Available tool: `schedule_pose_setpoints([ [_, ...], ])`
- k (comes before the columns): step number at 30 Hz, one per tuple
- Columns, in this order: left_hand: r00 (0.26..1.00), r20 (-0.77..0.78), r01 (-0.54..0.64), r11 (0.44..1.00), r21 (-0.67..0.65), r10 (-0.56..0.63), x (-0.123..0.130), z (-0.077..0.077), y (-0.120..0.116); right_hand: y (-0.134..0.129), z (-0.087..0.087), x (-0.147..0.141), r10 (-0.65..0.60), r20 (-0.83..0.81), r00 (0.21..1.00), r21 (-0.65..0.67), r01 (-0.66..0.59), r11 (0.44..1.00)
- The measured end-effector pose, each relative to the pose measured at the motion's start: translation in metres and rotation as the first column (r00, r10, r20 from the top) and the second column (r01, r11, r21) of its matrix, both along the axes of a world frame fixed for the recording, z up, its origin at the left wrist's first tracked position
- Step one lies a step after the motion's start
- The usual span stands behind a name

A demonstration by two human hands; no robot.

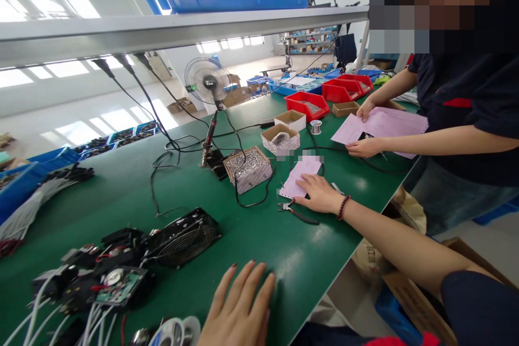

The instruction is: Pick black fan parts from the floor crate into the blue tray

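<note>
My left hand lies on the green tabletop near its front edge, fingers stretched out and nothing in them. My right hand, with a beaded bracelet at the wrist, rests flat on a pink printed sheet. Just below that hand is a pair of side cutters, partly covered by its thumb. A black fan with a wire guard sits left of my hands. Beside it is a heap of black parts with a green circuit board and white wires. A solder spool stands next to my left hand.
A soldering iron stands in its holder beside a box of small metal parts. Black cables hang from the shelf and loop over the table. Red bins stand further back. At right, a co-worker holds pink sheets.
</note>
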State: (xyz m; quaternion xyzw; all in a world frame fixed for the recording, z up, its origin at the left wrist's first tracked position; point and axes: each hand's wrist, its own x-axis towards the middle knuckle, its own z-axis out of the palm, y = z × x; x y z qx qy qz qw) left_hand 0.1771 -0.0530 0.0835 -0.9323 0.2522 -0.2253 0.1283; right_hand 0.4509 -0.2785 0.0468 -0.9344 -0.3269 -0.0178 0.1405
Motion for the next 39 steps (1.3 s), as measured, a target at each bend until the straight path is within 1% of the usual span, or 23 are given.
schedule_pose_setpoints([
  [1,0.999,-0.048,-0.013,0.998,-0.062,0.010,0.013,0.004,-0.018,0.002,-0.001,-0.002,-0.001,0.015,1.000,0.008,0.001,1.000],
  [2,0.991,-0.130,-0.054,0.992,-0.118,0.039,0.027,0.006,-0.035,0.004,-0.002,-0.004,-0.002,0.025,1.000,0.015,0.002,1.000],
  [3,0.974,-0.211,-0.115,0.978,-0.174,0.077,0.043,0.006,-0.050,0.005,-0.003,-0.005,-0.005,0.031,0.999,0.019,0.005,1.000],
  [5,0.931,-0.348,-0.207,0.946,-0.251,0.112,0.074,0.001,-0.072,0.006,-0.004,-0.005,-0.011,0.030,0.999,0.023,0.010,1.000],
  [6,0.912,-0.391,-0.237,0.934,-0.266,0.120,0.089,-0.003,-0.079,0.005,-0.005,-0.004,-0.011,0.025,1.000,0.026,0.011,1.000],
  [8,0.898,-0.422,-0.250,0.932,-0.263,0.122,0.114,-0.011,-0.086,0.003,-0.006,-0.001,-0.006,0.017,1.000,0.040,0.005,0.999],
  [10,0.897,-0.423,-0.240,0.944,-0.227,0.127,0.127,-0.016,-0.087,0.000,-0.008,0.002,0.001,0.013,1.000,0.061,-0.002,0.998],
  [11,0.897,-0.421,-0.239,0.949,-0.206,0.134,0.129,-0.017,-0.086,-0.001,-0.008,0.003,0.004,0.012,1.000,0.070,-0.005,0.998],
  [13,0.895,-0.420,-0.244,0.954,-0.174,0.152,0.125,-0.016,-0.081,-0.002,-0.010,0.004,0.009,0.012,1.000,0.084,-0.010,0.996],
  [17,0.888,-0.414,-0.282,0.949,-0.141,0.202,0.096,-0.011,-0.061,-0.001,-0.011,0.001,0.012,0.022,1.000,0.085,-0.013,0.996],
  [20,0.854,-0.420,-0.367,0.928,-0.067,0.308,0.075,-0.005,-0.045,0.001,-0.011,-0.004,0.008,0.025,1.000,0.071,-0.010,0.997],
  [22,0.830,-0.406,-0.429,0.903,-0.026,0.383,0.071,-0.001,-0.041,0.004,-0.011,-0.007,0.005,0.034,0.999,0.062,-0.007,0.998],
  [24,0.826,-0.383,-0.466,0.883,-0.052,0.414,0.078,0.001,-0.045,0.008,-0.011,-0.009,-0.003,0.045,0.999,0.050,0.001,0.999],
  [26,0.841,-0.378,-0.461,0.878,-0.125,0.388,0.096,-0.001,-0.053,0.011,-0.010,-0.011,-0.014,0.052,0.999,0.040,0.012,0.999],
  [28,0.853,-0.391,-0.437,0.882,-0.178,0.344,0.118,-0.007,-0.063,0.012,-0.007,-0.014,-0.024,0.070,0.997,0.052,0.021,0.998],
  [30,0.853,-0.417,-0.421,0.887,-0.193,0.314,0.137,-0.015,-0.072,0.008,-0.003,-0.019,-0.018,0.124,0.992,0.097,0.006,0.995],
  [32,0.846,-0.440,-0.418,0.886,-0.200,0.299,0.147,-0.023,-0.076,-0.002,0.001,-0.029,-0.002,0.216,0.976,0.155,-0.032,0.987],
  [34,0.845,-0.448,-0.416,0.886,-0.205,0.293,0.150,-0.029,-0.076,-0.017,0.005,-0.039,-0.016,0.310,0.951,0.196,-0.048,0.979],
  [35,0.848,-0.443,-0.413,0.887,-0.206,0.292,0.149,-0.032,-0.076,-0.026,0.006,-0.043,-0.043,0.346,0.937,0.206,-0.031,0.978],
  [37,0.857,-0.424,-0.405,0.890,-0.207,0.292,0.147,-0.036,-0.074,-0.045,0.006,-0.047,-0.124,0.395,0.910,0.210,0.042,0.977],
  [39,0.871,-0.397,-0.396,0.891,-0.221,0.289,0.145,-0.041,-0.073,-0.061,0.003,-0.048,-0.185,0.422,0.887,0.206,0.105,0.973],
])
